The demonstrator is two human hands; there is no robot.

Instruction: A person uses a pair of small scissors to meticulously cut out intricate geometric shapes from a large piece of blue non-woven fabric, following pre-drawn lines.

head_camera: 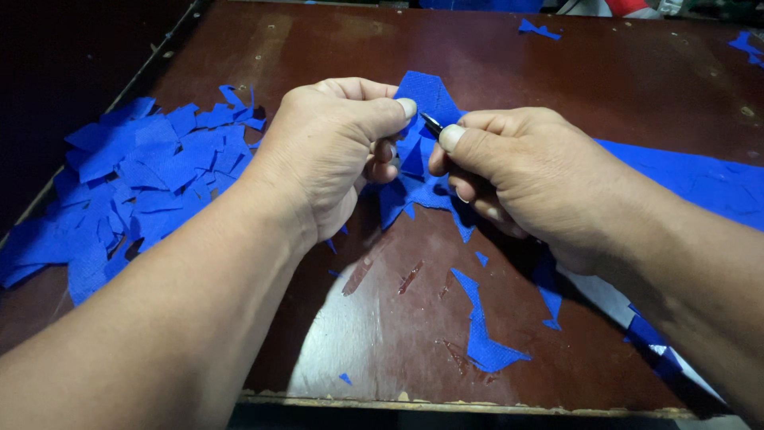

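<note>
Two hands mid-table: left hand (330, 155) pinches blue cloth (422, 171); right hand (517, 171) grips cloth plus small dark tool (432, 123). One scrap pile (135, 183) left, loose scraps (481, 326) front, on brown table (382, 334).

The right hand (517, 171) covers nearly all of a small dark tool (431, 123); only its tip shows, too little to tell its kind. The left hand (330, 155) hides the near edge of the blue fabric piece (426, 95). At right, a long blue cloth (692, 179) runs off the frame. The worktop (382, 334) is cut off at the bottom edge.
</note>
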